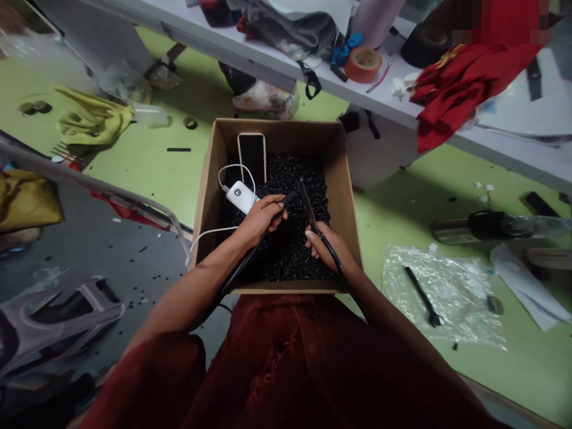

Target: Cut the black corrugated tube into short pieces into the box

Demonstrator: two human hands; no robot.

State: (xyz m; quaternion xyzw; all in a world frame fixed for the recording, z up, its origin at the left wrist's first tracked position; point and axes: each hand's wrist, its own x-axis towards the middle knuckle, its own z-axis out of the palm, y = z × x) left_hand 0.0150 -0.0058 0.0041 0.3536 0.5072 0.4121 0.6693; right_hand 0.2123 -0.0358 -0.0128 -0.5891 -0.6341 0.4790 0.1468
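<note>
A cardboard box [351,196] stands in front of me, with a heap of small black pieces [297,256] inside. My left hand [268,215] grips a black ribbed tube [245,262] near its end; the tube runs back under my forearm. In my right hand [328,247] is a pair of dark scissors [308,202], blades pointing away from me, beside the tube's end. Whether the blades touch the tube I cannot tell. A phone [252,158] leans on the box's far wall. Just beyond my left hand lies a white power bank [241,196] with a white cable.
A shelf [286,56] at the back carries orange tape [363,64] and a red cloth [469,89]. On the green surface at right are a clear plastic bag [469,298], a black strip [420,292] and a bottle [451,229]. A yellow cloth [93,119] lies left.
</note>
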